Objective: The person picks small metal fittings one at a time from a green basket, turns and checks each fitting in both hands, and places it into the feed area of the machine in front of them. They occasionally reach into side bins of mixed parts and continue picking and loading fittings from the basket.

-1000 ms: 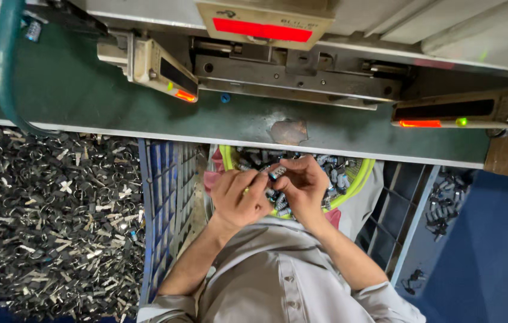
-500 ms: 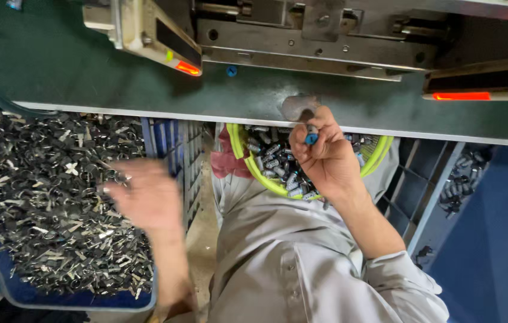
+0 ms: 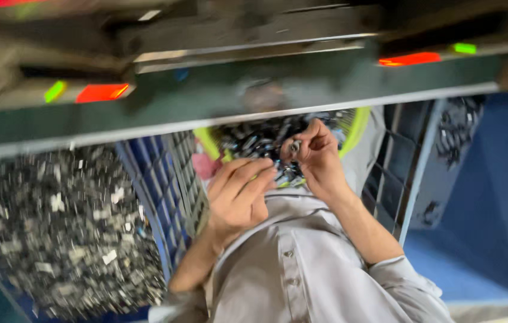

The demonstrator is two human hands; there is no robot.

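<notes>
Two big things frame the scene: a dark green machine surface (image 3: 302, 90) with a pale front edge runs across the view beyond both hands, carrying blurred red and green indicator lights (image 3: 412, 58), and a large blue plastic crate (image 3: 146, 197) sits off to the left of the left hand, heaped with small dark and silvery metal parts (image 3: 57, 227). To the right of the right hand stands a second blue slatted crate (image 3: 412, 179), with a few more dark parts showing past it. Below both hands is the person's grey buttoned shirt (image 3: 302, 269).

Between the surface edge and the hands sits a round yellow-green rimmed basin (image 3: 358, 125) filled with small dark metal pieces (image 3: 254, 140); both hands are over its near side.

The left hand (image 3: 239, 194) is loosely open, fingers stretched toward the basin and lying at its near rim; whether it holds anything cannot be told through the blur. The right hand (image 3: 317, 158) is close beside it, its fingertips pinched together on one small dark metal piece (image 3: 294, 146), held just above the heap in the basin. The hands are near each other but not touching.
</notes>
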